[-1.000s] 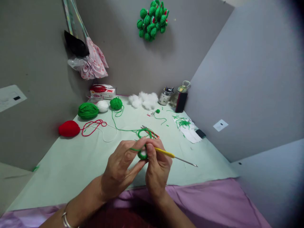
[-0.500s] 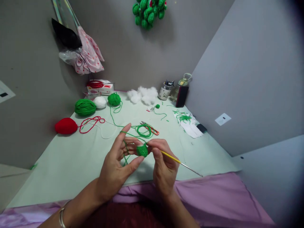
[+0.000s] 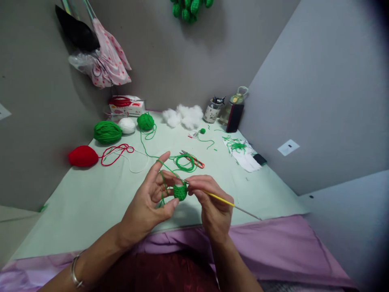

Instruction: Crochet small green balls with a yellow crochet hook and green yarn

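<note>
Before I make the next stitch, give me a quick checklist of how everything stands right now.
1. Hook gripped by its yellow part in the right hand: ok.
2. Green crochet piece steadied by the left hand: ok, held between thumb and fingers.
3. Working strand running from the raised left index finger: ok.
4. Loop seated on the hook's working end: cannot tell, too small to see.
5. Yarn coil lying free of the orange-handled scissors: not ok, they overlap on the table.
</note>
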Tool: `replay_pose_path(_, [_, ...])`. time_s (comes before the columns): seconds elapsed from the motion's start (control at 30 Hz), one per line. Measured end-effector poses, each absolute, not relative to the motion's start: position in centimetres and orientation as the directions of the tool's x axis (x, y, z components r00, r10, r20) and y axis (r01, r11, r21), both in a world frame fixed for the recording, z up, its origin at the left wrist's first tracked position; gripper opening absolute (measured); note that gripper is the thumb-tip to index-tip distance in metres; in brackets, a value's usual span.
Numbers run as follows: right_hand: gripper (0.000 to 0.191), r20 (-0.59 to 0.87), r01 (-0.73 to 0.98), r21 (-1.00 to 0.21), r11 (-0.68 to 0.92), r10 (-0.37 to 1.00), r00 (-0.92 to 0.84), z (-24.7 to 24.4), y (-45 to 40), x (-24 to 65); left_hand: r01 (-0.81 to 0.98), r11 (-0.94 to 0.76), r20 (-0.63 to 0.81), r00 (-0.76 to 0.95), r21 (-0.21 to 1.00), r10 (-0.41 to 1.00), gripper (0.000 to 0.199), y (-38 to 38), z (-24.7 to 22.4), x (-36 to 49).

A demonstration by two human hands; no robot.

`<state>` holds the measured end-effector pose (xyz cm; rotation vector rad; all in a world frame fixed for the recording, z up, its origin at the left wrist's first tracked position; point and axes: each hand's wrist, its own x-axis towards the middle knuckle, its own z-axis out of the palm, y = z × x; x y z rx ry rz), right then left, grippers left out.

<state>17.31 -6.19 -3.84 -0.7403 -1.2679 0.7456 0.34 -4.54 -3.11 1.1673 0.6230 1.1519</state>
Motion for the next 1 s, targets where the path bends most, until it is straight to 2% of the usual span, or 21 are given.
replay_pose_path(0.2, [0.012, 0.438, -0.405, -0.804, 0.436, 0.894, 0.094, -4.0, -5.3, 17.1, -0.329, -0.028, 0.164, 0.396, 0.944, 0.904, 0.084, -4.2, -3.4, -0.5])
replay_pose_path(0.3, [0.016, 0.386, -0.451, -0.812, 0.370, 0.921, 0.060, -3.9, -5.0, 17.1, -0.309, -0.030, 0.163, 0.416, 0.951, 0.895, 0.081, -4.1, -3.6, -1.1])
replay_pose_path(0.43, [0.017, 0.406, -0.440, -0.826, 0.353, 0.913, -0.031, -4.1, -4.8, 17.5, -0.274, -0.004, 0.132, 0.453, 0.962, 0.882, 0.080, -4.1, -3.5, -2.0])
replay_pose_path(0.57, [0.018, 0.472, -0.378, -0.834, 0.402, 0.874, -0.112, -4.0, -4.6, 18.2, -0.233, 0.009, 0.100, 0.450, 0.972, 0.887, 0.080, -3.9, -3.2, -2.3])
replay_pose_path(0.73, [0.019, 0.556, -0.152, -0.829, 0.538, 0.821, -0.130, -3.2, -5.1, 18.7, -0.180, -0.007, 0.085, 0.427, 0.984, 0.900, 0.081, -3.8, -2.7, -2.0])
replay_pose_path(1.0, [0.019, 0.659, 0.129, -0.703, 0.699, 0.709, -0.253, -2.7, -5.7, 19.4, -0.133, -0.053, 0.105, 0.418, 0.990, 0.902, 0.082, -3.8, -2.1, -1.9])
